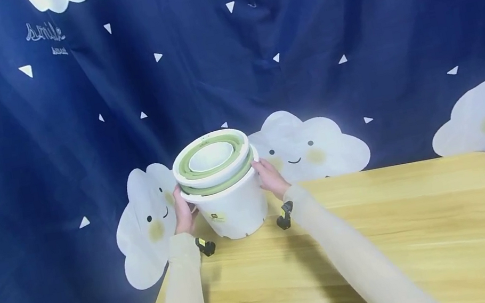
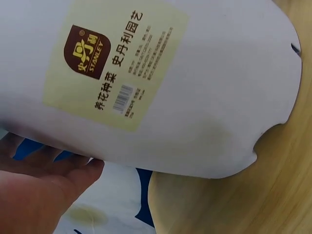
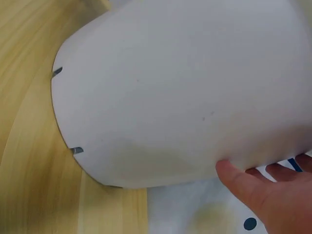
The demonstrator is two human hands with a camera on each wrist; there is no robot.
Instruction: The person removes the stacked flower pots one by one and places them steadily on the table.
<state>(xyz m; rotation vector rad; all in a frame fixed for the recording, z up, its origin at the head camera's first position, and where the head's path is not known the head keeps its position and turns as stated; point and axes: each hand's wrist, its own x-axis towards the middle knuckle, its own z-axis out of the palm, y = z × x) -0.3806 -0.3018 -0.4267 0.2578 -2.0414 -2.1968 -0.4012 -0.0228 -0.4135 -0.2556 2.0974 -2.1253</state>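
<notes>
A white plant pot (image 1: 236, 209) with a pale yellow label (image 2: 114, 63) stands near the table's far left edge, leaning slightly. Nested in its top are round white-and-green pieces that look like collapsible tubs (image 1: 184, 167). My left hand (image 1: 182, 213) holds the pot's left side below the rim; the left wrist view shows the fingers (image 2: 73, 170) along its wall. On the opposite side my right hand (image 1: 270, 178) grips near the rim, its thumb on the white wall (image 3: 185, 97) in the right wrist view. Whether the notched base touches the wood is unclear.
The light wooden table (image 1: 407, 230) stretches to the right and toward me. Behind it hangs a dark blue curtain (image 1: 209, 70) with white clouds and triangles. Black wrist cameras (image 1: 285, 215) sit on both wrists, close to the pot.
</notes>
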